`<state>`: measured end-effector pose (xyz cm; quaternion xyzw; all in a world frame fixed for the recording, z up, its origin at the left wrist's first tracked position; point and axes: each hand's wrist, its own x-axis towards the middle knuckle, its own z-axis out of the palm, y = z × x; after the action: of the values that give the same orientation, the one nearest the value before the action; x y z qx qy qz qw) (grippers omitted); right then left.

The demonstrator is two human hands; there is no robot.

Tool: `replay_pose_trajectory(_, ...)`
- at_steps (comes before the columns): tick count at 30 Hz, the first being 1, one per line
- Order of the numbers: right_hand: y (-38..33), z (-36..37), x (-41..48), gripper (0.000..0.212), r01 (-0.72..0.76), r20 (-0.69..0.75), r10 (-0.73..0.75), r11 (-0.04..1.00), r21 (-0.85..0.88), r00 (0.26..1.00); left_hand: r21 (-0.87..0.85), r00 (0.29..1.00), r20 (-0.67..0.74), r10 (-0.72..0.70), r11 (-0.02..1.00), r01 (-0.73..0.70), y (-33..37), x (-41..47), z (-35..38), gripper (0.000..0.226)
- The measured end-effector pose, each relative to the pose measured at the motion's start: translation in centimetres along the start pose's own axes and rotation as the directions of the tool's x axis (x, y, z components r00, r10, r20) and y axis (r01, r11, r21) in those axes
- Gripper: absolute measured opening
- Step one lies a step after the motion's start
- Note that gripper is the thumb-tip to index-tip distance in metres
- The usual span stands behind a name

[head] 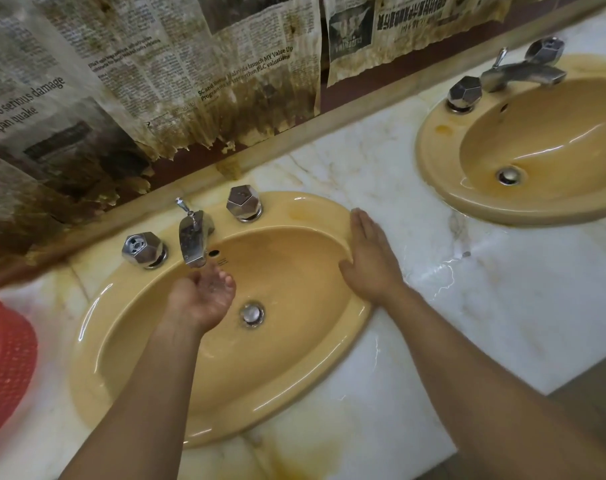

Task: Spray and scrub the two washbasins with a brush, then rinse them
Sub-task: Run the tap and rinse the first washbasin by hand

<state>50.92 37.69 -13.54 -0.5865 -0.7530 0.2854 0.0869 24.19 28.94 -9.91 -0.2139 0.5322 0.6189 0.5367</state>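
Both arms are bare and stretched forward, the left angling inward from below, the right coming in on a long slant from the right. The left hand (201,299) is turned palm up and cupped, its fingers loosely curled together, the skin looking wet. The right hand (367,258) lies flat, palm down, fingers straight and close together pointing away from the body, thumb spread toward the left hand.
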Motion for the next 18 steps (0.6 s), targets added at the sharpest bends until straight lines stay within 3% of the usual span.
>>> replay_pose_trajectory(3,-0.9,2.6,-5.3,0.087,-0.074,-0.161,0.088,0.993,0.089,0.983,-0.087,0.999,-0.016,-0.033,0.996,0.031,0.1,1.0,0.3,0.042)
replay_pose_trajectory(5,-1.6,4.2,-8.7,0.086,-0.111,-0.185,0.134,0.985,0.129,0.974,-0.135,0.999,-0.026,-0.040,0.990,0.037,0.2,1.6,0.3,0.040)
replay_pose_trajectory(10,-1.3,2.9,-4.7,0.089,-0.112,-0.141,0.124,0.990,0.090,0.982,-0.130,1.000,-0.010,-0.002,0.992,0.000,-0.2,1.2,1.3,0.034)
replay_pose_trajectory(15,0.6,-1.3,1.7,0.093,0.078,0.055,-0.082,0.994,0.075,0.995,-0.103,1.000,-0.010,0.018,0.995,-0.019,0.0,1.7,1.0,0.029)
replay_pose_trajectory(18,0.9,-0.3,0.2,0.089,0.058,-0.030,-0.055,0.989,0.133,0.998,-0.065,1.000,0.023,0.004,0.998,-0.003,-0.3,1.7,1.0,0.010)
